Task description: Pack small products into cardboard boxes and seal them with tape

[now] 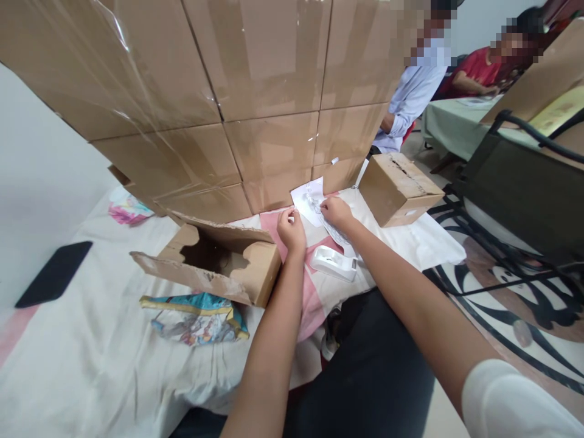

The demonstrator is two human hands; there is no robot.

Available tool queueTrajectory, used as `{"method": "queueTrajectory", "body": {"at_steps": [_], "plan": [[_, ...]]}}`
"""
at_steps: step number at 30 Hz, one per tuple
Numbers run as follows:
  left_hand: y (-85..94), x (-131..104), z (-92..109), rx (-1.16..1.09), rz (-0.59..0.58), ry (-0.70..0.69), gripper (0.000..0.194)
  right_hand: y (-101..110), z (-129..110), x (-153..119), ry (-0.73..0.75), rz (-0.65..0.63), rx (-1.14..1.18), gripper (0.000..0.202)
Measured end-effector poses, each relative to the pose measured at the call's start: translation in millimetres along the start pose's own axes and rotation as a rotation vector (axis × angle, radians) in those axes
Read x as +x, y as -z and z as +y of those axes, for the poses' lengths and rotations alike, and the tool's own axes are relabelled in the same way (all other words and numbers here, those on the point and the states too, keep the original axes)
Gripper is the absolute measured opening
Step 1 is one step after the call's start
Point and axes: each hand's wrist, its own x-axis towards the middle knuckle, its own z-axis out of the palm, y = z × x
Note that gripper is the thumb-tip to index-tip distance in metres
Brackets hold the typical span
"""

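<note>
A white sheet of paper (301, 199) with small pale items on it lies against the stacked cartons. Beside its lower left edge is my left hand (291, 228), fingers pinched together on something too small to make out. My right hand (336, 213) rests over the right part of the papers, its fingers closed near the small items; what they hold is hidden. Just below the hands sits a white tape dispenser (335, 263) on the pink and white cloth. To the left of my left forearm stands an open cardboard box (264, 267).
A wall of wrapped cartons (274, 61) rises in front. A closed box (395, 188) stands at the right, a crumpled colourful bag (196, 319) and a black tablet-like object (53, 274) at the left. Two people sit beyond, near a folding chair (515, 194).
</note>
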Motion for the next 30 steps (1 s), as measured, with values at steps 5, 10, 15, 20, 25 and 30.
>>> {"method": "queueTrajectory", "body": {"at_steps": [5,10,15,20,25,30], "plan": [[1.4,-1,2,-0.002,-0.012,0.01,0.017,11,1,1,-0.07,0.09,0.055,0.021],[1.5,-1,2,-0.003,-0.027,0.008,0.015,15,4,1,-0.074,0.125,0.062,0.016],[1.3,-1,1,-0.01,-0.035,-0.006,0.015,13,8,3,-0.044,0.227,0.092,0.01],[1.0,-2,0,-0.006,-0.047,-0.006,0.014,18,1,0,-0.032,0.235,0.11,0.035],[0.6,-2,-1,0.007,-0.048,0.0,0.015,14,-8,-5,0.036,0.163,0.03,0.028],[-0.1,-1,-3,0.029,-0.057,0.005,0.014,5,-10,-12,-0.027,-0.122,-0.009,0.013]]}}
